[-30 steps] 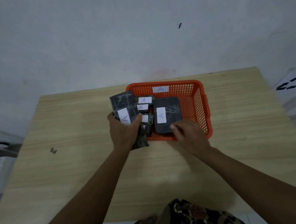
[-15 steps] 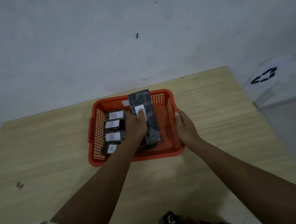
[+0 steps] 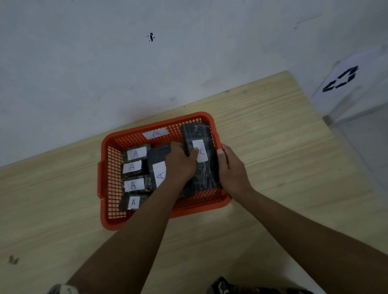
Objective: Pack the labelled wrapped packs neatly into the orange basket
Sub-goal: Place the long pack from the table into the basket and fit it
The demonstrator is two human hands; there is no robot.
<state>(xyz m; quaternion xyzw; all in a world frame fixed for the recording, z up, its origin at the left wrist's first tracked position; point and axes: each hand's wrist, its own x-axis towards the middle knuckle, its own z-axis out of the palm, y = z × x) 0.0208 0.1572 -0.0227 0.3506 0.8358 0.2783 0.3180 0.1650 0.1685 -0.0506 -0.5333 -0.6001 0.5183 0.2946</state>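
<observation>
The left hand (image 3: pixel 181 162) presses flat on the long pack (image 3: pixel 200 155), thumb on its label, at the right side of the orange basket (image 3: pixel 104 150). The right hand (image 3: pixel 232 169) grips the basket's right rim. 4 small packs (image 3: pixel 133 167) line the basket's left wall. Best bet: steady the basket, slide the long pack flush against the right wall, label up.

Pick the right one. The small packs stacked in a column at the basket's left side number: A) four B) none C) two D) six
A: four small packs, each with a white A label, lie in a column along the left side of the orange basket, beside the left hand.
</observation>
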